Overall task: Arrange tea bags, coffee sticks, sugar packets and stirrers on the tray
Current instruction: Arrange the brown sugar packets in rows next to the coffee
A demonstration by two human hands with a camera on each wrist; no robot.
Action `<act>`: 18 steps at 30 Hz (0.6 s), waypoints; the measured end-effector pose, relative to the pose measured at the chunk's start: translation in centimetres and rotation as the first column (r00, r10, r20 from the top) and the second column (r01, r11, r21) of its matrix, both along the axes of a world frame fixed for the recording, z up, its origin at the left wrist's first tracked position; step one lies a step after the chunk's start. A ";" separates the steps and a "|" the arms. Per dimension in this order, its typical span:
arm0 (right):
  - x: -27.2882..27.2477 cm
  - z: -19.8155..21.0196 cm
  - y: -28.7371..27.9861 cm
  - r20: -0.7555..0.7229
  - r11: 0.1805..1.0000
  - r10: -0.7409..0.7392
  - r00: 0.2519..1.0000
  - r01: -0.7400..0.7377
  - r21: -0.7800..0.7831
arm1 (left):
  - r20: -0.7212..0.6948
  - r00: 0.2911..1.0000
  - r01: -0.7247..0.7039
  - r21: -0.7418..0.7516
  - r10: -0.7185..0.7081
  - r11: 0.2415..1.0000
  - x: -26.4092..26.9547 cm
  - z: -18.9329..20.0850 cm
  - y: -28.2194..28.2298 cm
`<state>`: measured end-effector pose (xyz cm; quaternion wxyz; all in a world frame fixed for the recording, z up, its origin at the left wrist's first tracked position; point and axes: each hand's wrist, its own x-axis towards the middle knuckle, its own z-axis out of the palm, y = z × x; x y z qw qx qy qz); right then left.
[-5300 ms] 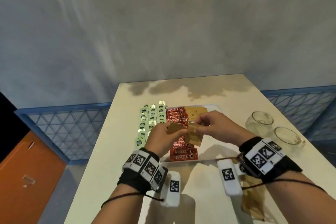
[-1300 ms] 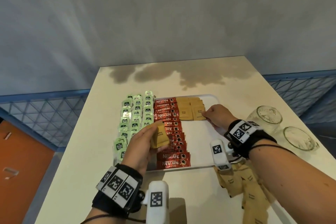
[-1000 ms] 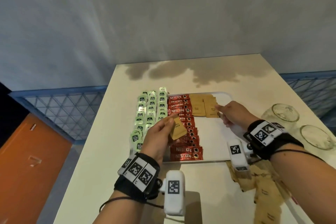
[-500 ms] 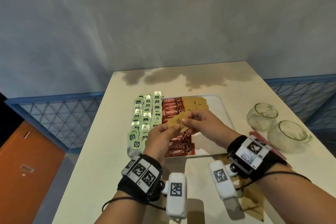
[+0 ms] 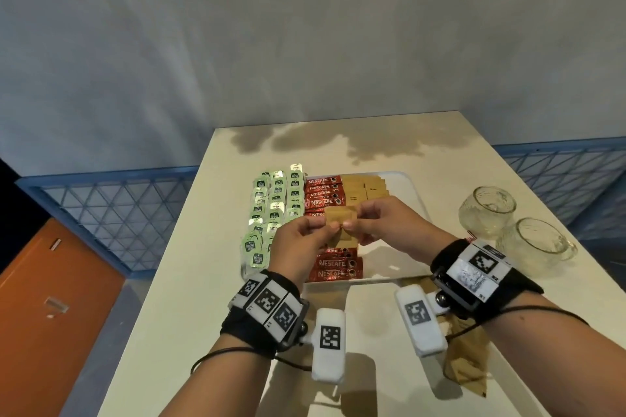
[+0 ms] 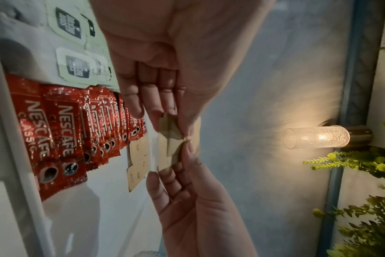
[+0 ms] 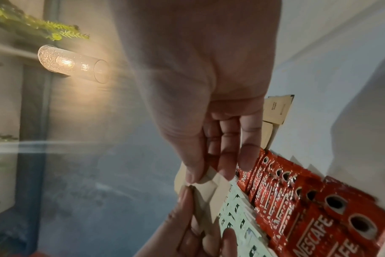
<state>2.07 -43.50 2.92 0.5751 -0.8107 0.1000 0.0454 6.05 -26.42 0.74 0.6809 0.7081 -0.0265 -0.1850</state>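
Both hands meet above the middle of the tray (image 5: 411, 200), which lies on the pale bench (image 5: 189, 281). The left hand (image 5: 298, 244) has its fingers curled and pinches a small stack of brown sugar packets (image 5: 340, 218) between thumb and fingers. The right hand (image 5: 389, 223) also has curled fingers, and its thumb and forefinger pinch the top packet of the same stack. In the left wrist view the two thumbs touch on the brown paper.

On the tray, the green tea bags (image 5: 276, 203) fill the left part in rows from near to far. Just right of them is a column of red coffee sticks (image 5: 325, 195), one overlapping the next; the hands hide its middle. Some sugar packets already lie flat at the far end of the tray (image 5: 366, 188), touching the right side of the coffee sticks. The right part of the tray is bare white.

On the bench, near the right wrist, more brown packets (image 5: 469, 359) lie loose. Two glass jars (image 5: 487, 210) stand to the right of the tray, close together.
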 end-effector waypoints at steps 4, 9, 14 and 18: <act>1.3 -0.5 -2.1 0.045 0.989 -0.146 0.988 0.147 -0.006 | -0.021 0.999 -0.032 0.004 0.032 0.999 0.8 -0.4 0.0; 3.8 -4.1 -6.2 -0.095 0.945 -0.317 0.944 0.306 -0.112 | -0.016 0.997 -0.077 0.041 0.077 0.996 2.4 -1.5 1.3; 5.5 -7.2 -6.5 -0.218 0.942 -0.291 0.931 0.239 -0.236 | -0.006 0.996 -0.087 0.058 0.087 0.995 3.3 -2.2 1.7; 7.1 -7.2 -6.2 -0.184 0.917 -0.293 0.938 0.222 -0.331 | 0.008 0.997 -0.080 0.068 0.080 0.994 3.6 -2.7 1.5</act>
